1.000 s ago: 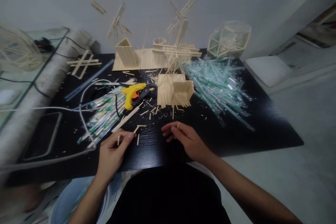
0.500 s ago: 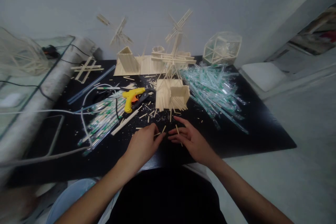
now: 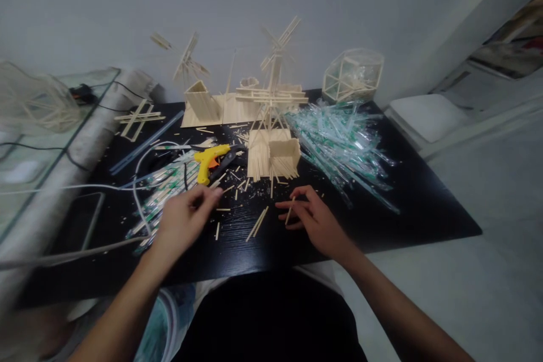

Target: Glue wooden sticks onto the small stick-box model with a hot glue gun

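My right hand [image 3: 316, 218] hovers over the front of the table, with a short wooden stick [image 3: 290, 212] pinched between its fingers. Left of it, a pair of longer wooden sticks [image 3: 257, 224] lies close together on the black surface. My left hand [image 3: 182, 220] is in front of the yellow glue gun [image 3: 207, 163], its thumb and fingers drawn together. A stick end shows at its thumb tip, but whether it is gripped is unclear. Behind the hands stands a wooden stick model [image 3: 258, 153] with an open-topped box [image 3: 284, 154].
Plastic-wrapped stick bundles [image 3: 352, 147] cover the right side, and more packs [image 3: 169, 181] lie at left under a white cord [image 3: 136, 181]. Windmill-like models [image 3: 201, 103] line the back. A faceted clear-panelled frame [image 3: 353, 74] stands back right. Stick offcuts litter the middle.
My left hand has moved left and away from my right hand, towards the glue gun. Two sticks now show lying on the table between them. My right hand still holds its stick.
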Tool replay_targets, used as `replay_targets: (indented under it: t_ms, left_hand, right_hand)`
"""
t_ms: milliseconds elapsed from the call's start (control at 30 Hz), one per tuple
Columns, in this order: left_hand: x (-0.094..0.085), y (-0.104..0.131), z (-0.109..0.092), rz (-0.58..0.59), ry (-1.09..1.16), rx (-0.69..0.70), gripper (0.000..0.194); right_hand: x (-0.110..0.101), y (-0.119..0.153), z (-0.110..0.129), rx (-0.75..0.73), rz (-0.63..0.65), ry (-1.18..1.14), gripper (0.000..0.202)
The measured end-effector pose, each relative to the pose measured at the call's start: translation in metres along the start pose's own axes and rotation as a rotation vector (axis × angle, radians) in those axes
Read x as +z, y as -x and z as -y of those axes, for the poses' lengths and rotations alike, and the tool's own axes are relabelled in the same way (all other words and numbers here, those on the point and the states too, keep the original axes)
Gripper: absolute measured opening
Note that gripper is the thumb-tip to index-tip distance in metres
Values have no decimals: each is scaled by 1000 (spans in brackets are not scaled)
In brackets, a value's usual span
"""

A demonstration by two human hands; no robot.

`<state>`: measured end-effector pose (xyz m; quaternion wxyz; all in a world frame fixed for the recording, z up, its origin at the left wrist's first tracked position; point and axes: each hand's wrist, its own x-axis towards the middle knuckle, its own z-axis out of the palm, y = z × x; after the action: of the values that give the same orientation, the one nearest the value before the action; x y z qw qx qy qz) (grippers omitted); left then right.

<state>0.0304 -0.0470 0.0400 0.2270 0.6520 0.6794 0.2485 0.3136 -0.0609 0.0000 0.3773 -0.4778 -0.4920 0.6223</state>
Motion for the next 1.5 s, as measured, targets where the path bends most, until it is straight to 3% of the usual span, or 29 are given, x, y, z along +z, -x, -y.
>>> replay_targets:
  t_ms: [133, 167, 333, 533, 633, 733, 867, 933, 1000, 1100, 1233, 1367, 1433, 1500]
  left_hand:
    - [-18, -30, 13, -236, -118, 36, 31]
    - [-19, -37, 15, -250, -155, 8, 28]
    - [-14, -65, 20, -147, -368, -35, 42]
    - [-1, -76, 22, -40, -416, -109, 54]
    - [3, -78, 26, -19, -379, -126, 50]
    - [4, -77, 31, -106, -276, -141, 41]
    - [-2, -71, 31, -205, 97, -102, 31]
    - [-5, -67, 29, -127, 325, -98, 24]
    - [-6, -63, 25, 32, 474, -104, 18]
    - [-1, -60, 19, 263, 592, -101, 25]
    - [11, -57, 14, 338, 565, -93, 25]
    - [20, -54, 13, 392, 558, -57, 26]
    - [21, -53, 11, 396, 557, -45, 26]
    - [21, -52, 7, 394, 549, -25, 27]
  right_hand:
    - [1, -9, 6, -22, 4, 1, 28]
    - [2, -12, 8, -23, 6, -8, 29]
    - [8, -24, 8, -29, 40, -50, 45]
    - [7, -27, -2, -29, 7, -17, 62]
    - [4, -24, -2, -18, -9, -22, 59]
    - [1, -21, -1, 0, -28, -19, 57]
    - [-4, -18, 0, 24, -78, -22, 51]
    - [-6, -19, 0, 26, -113, -19, 47]
    - [-6, -19, 1, 23, -122, -13, 48]
    - [-3, -17, 2, 30, -55, -3, 57]
    - [9, -10, -2, 79, 82, -29, 69]
    - [23, -3, -6, 90, 103, 23, 66]
    - [31, 0, -7, 31, 55, 176, 67]
    - [42, 3, -7, -109, -4, 488, 68]
